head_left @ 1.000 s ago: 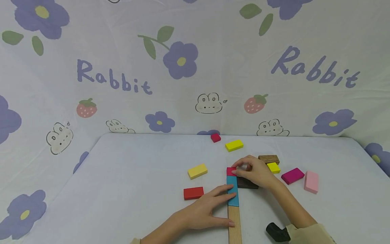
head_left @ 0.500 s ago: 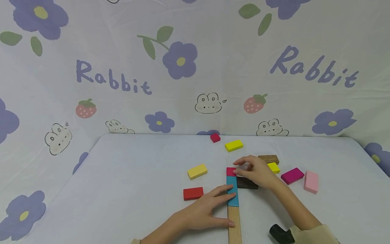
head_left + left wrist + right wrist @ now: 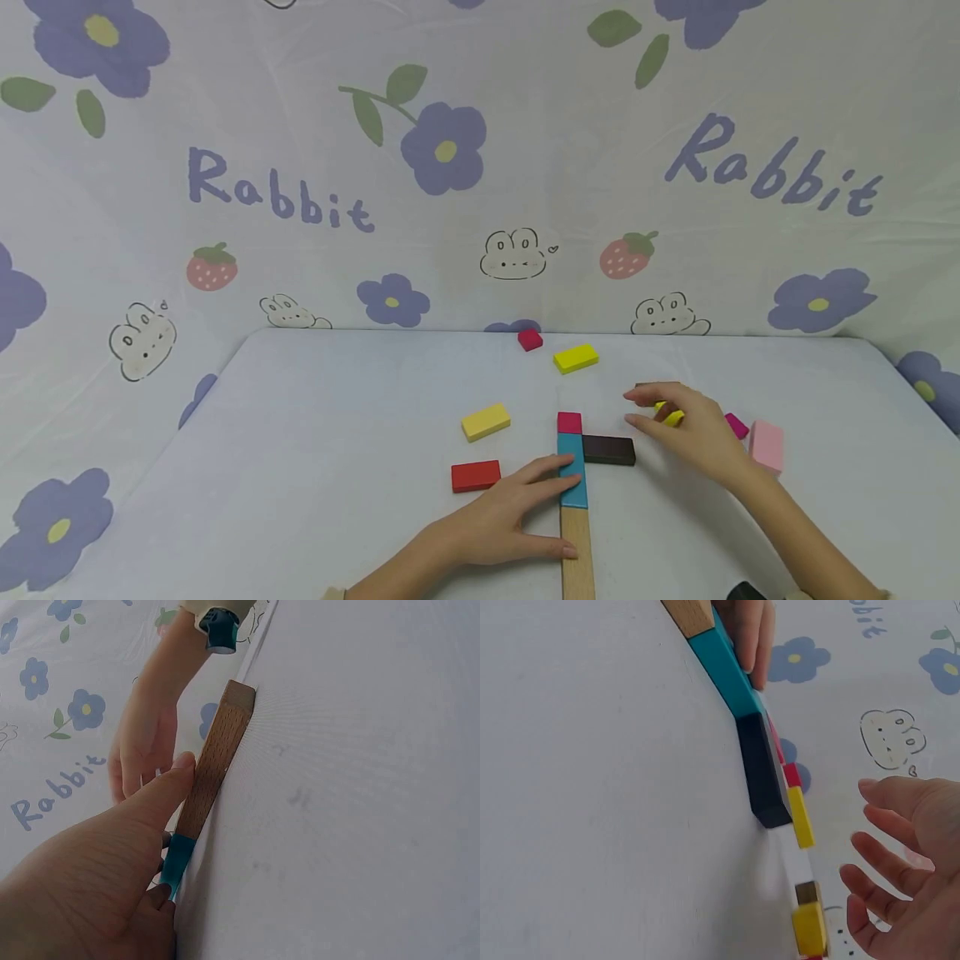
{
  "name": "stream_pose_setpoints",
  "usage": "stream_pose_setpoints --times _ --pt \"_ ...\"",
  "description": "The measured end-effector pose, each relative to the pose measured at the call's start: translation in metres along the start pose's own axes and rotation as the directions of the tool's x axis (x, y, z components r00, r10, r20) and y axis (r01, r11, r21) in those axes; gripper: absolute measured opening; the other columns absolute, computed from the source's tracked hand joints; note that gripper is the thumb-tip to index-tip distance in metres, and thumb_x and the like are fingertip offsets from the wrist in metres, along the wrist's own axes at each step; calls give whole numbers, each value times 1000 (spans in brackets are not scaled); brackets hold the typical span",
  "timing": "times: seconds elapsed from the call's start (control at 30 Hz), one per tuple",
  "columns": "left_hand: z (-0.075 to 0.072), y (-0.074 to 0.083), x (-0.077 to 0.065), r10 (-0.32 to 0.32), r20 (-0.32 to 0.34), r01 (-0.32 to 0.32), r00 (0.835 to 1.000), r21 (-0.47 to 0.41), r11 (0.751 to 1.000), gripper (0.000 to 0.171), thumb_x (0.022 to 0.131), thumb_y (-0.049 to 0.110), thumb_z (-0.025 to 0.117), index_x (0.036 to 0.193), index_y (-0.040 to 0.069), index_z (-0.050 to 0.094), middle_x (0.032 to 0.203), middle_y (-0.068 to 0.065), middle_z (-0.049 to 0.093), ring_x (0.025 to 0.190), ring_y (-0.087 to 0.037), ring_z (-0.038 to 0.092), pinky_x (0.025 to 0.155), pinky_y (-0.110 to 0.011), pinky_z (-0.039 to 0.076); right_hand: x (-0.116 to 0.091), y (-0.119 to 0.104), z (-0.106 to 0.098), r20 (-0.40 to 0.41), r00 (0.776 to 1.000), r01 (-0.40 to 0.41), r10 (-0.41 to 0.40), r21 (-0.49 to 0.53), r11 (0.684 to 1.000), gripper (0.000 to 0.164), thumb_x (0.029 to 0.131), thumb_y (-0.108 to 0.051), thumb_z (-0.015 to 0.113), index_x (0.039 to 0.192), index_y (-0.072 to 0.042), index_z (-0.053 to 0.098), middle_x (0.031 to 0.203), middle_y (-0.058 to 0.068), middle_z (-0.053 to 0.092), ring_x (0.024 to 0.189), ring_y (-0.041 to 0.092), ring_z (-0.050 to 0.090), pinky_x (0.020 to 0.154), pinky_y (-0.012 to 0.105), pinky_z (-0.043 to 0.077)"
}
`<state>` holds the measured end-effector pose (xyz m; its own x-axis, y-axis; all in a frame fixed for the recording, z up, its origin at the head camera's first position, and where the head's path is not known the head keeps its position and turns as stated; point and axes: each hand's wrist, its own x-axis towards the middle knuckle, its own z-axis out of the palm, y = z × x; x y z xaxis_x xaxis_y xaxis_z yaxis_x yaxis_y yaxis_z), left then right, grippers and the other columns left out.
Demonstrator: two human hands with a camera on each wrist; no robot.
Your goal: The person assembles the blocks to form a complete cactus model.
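Observation:
My left hand lies along a row of blocks, two fingertips on a blue block and the thumb on a long plain wooden block. At the row's far end sits a small pinkish-red block. A black block extends to the right from the blue one. My right hand hovers right of the row with nothing in its loosely bent fingers, partly covering a small yellow block. In the right wrist view, thumb and fingers of this hand are spread apart beside the black block.
Left of the row lie a red block and a pale yellow block. Farther back are a bright yellow block and a small red block. A pink block and a partly hidden magenta block lie at right.
My right hand has let go of the small pinkish-red block and moved right, over the small yellow block. The left hand stays in place on the row.

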<state>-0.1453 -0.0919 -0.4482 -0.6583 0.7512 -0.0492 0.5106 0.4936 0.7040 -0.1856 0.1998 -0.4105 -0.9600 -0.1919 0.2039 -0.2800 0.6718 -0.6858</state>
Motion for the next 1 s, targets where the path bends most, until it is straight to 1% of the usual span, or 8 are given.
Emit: stream_pose_setpoints --times 0.2,0.4,0.57,0.6,0.67,0.77,0.9,1.0 --pt "-1 1 0 0 0 0 1000 -6 1000 75 101 48 70 165 23 40 174 7 26 157 -16 30 123 -42 39 -13 13 -19 -79 997 14 -18 -50 999 31 92 -14 83 121 -6 75 118 14 75 85 9 62 67 22 52" --pt "0 0 0 8 -1 -8 1000 -10 1000 75 101 47 70 165 23 40 174 7 26 157 -16 30 124 -42 39 -25 28 -40 -71 997 -33 28 -77 996 39 96 -19 80 131 -5 69 121 19 72 87 4 61 70 18 53" --pt "0 0 0 12 -2 -12 1000 -5 1000 75 101 47 70 165 22 40 174 6 26 157 -16 30 124 -42 38 -35 42 -53 -85 995 -57 48 -109 992 42 97 -20 79 135 -5 68 124 22 71 89 -6 56 71 16 53" --pt "0 0 0 12 -1 -12 1000 -4 1000 75 101 47 70 165 22 40 174 6 26 157 -16 30 124 -42 38 -37 45 -56 -82 995 -67 58 -103 992 44 97 -20 78 136 -4 67 126 24 70 91 -2 56 69 17 54" --pt "0 0 0 12 0 -12 1000 -3 1000 75 101 47 70 165 22 40 174 6 26 157 -16 30 124 -42 38 -41 51 -61 -77 994 -86 78 -105 991 46 98 -22 78 139 -4 65 128 26 68 92 -2 54 66 19 54" --pt "-1 1 0 11 1 -11 1000 -3 1000 75 101 47 70 165 21 40 174 5 27 157 -16 30 124 -42 38 -46 60 -69 -63 992 -112 105 -110 988 51 99 -23 76 142 -1 61 132 30 64 101 18 61 63 19 54" --pt "-1 2 0 4 1 -4 1000 -2 1000 75 101 47 69 165 21 40 173 5 27 156 -16 32 123 -41 39 -50 71 -76 -45 992 -125 120 -138 983 54 99 -22 76 144 3 57 134 34 60 106 45 61 64 18 51" --pt "-1 2 0 0 3 0 1000 -3 1000 75 101 48 69 165 22 40 173 6 27 156 -15 32 123 -40 39 -51 81 -78 -33 992 -122 118 -150 981 55 98 -20 77 143 5 57 134 36 59 105 48 61 63 19 51"
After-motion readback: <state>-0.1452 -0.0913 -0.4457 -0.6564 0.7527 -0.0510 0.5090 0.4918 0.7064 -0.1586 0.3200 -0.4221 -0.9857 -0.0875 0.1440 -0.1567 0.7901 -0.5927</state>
